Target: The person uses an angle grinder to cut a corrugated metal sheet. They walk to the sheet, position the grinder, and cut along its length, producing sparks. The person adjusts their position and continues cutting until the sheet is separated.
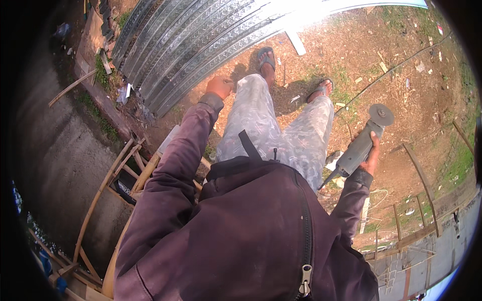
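Observation:
An angle grinder (355, 150) with a grey body and a round disc (381, 115) is in my right hand (372, 153), off to the right of my legs. Its disc points forward, and a dark cord leaves the near end. My left hand (220, 87) is held out in front of my left knee with its fingers curled in. Something small and dark shows at its fingertips, too small to name. Close beyond that hand lie long ribbed metal channels (175, 52), side by side.
Bright sun glares off the far end of the metal. A dark cable (386, 71) crosses the ground, which is strewn with wood chips and litter. Bamboo framing (103, 193) stands at left beside a grey strip. Wooden posts (420, 175) and a grey wall (442, 256) are at right.

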A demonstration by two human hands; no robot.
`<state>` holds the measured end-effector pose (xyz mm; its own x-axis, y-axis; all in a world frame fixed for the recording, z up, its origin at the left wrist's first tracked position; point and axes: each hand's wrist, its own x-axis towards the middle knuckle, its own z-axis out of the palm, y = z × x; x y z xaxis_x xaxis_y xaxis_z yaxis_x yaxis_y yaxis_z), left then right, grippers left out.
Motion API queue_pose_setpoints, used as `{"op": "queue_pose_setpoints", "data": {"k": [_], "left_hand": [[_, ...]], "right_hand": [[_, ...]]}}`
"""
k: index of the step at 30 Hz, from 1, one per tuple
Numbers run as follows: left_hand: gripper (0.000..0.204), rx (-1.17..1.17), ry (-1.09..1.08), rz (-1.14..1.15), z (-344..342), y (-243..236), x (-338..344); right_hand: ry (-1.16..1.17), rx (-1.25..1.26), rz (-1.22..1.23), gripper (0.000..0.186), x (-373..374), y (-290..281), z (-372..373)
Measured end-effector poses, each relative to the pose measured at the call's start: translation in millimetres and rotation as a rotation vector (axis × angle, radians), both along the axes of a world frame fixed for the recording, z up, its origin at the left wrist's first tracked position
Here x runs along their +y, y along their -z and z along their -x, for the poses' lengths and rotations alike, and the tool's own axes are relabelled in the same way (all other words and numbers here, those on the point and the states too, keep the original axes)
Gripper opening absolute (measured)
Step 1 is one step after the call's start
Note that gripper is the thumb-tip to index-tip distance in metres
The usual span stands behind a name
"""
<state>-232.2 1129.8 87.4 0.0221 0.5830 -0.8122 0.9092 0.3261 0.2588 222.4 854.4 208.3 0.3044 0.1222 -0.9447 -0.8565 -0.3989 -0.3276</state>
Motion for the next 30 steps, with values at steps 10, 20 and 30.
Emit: {"op": "queue_pose_setpoints", "data": {"k": [10,20,30], "left_hand": [[0.037,0.273,0.539,-0.148,-183.6,243.2,18.2],[0.048,0.281,0.682,-0.759,-346.1,479.8,98.5],[0.01,0.306,0.714,-0.825,-371.6,497.6,99.1]], "right_hand": [[0.076,-0.023,0.206,0.057,-102.7,145.6,-70.0],[0.241,0.034,0.36,0.059,-169.4,215.6,-101.9],[0.149,0.038,0.377,0.086,-188.0,260.3,-138.2]]}}
